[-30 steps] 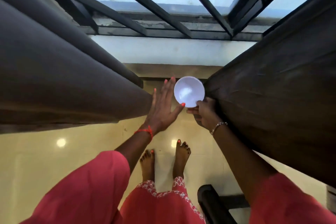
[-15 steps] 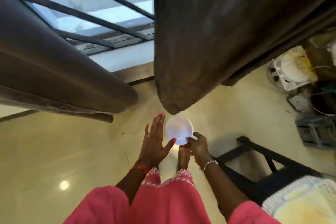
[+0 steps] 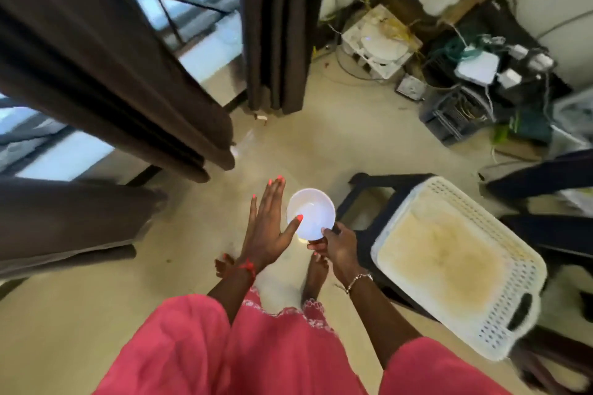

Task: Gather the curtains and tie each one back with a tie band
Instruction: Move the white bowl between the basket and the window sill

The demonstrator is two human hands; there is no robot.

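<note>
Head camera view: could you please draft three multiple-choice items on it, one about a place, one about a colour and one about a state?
1. Where does the white perforated seat stand relative to the bowl?
A. To its left
B. To its right
C. Directly under it

2. What colour are the curtains?
A. White
B. Dark brown
C. Green

3. How is the left hand?
A. Clenched in a fist
B. Gripping a curtain
C. Flat, fingers straight, beside the bowl

Answers:
1. B, the seat lies on the frame's right side, beyond the right hand, which pinches the bowl's rim.
2. B, every hanging panel is dark brown.
3. C, its fingers are straight and its thumb lies at the bowl's rim.
</note>
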